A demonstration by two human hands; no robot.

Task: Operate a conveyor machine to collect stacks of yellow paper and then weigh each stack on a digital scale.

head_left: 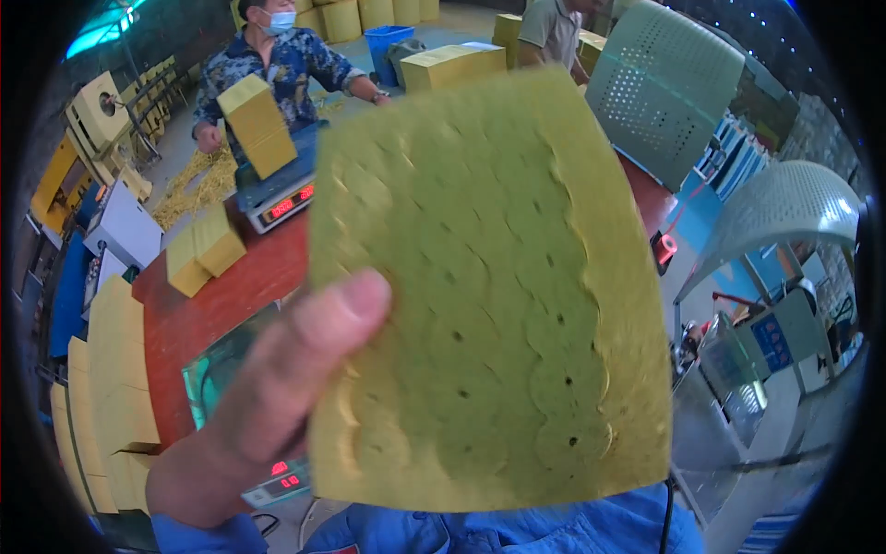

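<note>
Close up and filling the middle of the view is a yellow paper sheet [489,277], raised upright. Rows of scalloped cuts and several small dark holes mark its face. My left hand [277,369] grips its left edge, thumb pressed on the near face and the other fingers hidden behind. Whether it is one sheet or a thin stack I cannot tell. Nothing of my right hand shows.
Behind the paper runs a red table [221,323] bearing a digital scale [277,198], yellow paper blocks [208,247] and a second scale display [277,485]. Yellow stacks [120,369] line the left. A masked person [277,74] stands opposite. Perforated chairs [660,92] are at right.
</note>
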